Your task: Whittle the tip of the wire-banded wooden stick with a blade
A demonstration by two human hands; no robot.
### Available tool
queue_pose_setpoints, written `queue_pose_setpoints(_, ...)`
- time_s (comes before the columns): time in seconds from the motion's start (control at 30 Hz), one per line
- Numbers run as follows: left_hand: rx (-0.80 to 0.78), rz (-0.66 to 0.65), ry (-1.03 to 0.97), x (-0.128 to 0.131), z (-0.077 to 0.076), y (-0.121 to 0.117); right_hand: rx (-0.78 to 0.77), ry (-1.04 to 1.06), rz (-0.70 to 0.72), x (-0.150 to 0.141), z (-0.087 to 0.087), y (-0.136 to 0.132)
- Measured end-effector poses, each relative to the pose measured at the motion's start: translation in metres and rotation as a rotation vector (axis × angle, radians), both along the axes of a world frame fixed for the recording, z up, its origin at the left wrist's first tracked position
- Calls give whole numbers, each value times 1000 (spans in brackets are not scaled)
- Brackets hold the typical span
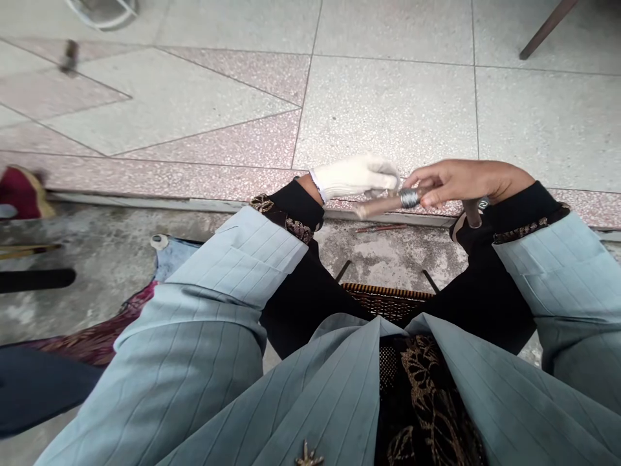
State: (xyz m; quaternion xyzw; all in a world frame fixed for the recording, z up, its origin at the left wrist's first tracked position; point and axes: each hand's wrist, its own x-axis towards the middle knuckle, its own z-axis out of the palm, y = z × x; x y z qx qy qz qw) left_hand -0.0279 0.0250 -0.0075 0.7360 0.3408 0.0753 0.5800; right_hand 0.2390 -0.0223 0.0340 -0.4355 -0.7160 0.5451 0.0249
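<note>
My right hand (458, 181), bare, is closed around one end of a brown wooden stick (379, 206). Silvery wire (410, 198) is wound in a tight band round the stick just ahead of my fingers. The far end of the stick slants left and down, somewhat blurred. A white knitted glove covers my left hand (353, 176), whose fingers are curled in just above the stick, close to the wire; what lies between them is hidden. Below the right wrist shows a short brown cylinder-like end (471, 213), and I cannot tell what it belongs to.
A thin red tool (381, 228) lies on rough concrete below the tiled step edge (218, 202). Under me is a woven seat (388, 298). Leftward are a red and yellow item (22, 193), patterned cloth (104, 336) and a dark rod (36, 279). A small dark object (69, 57) is on the tiles.
</note>
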Motion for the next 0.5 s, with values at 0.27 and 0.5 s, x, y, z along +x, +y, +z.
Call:
queue_pose_setpoints(0.27,-186,-42,-183,6,-13,-5,16,468,-430,-4,-9,-4)
queue_pose_setpoints(0.5,-38,-106,-37,12,-17,-14,140,205,-744,-14,-18,4)
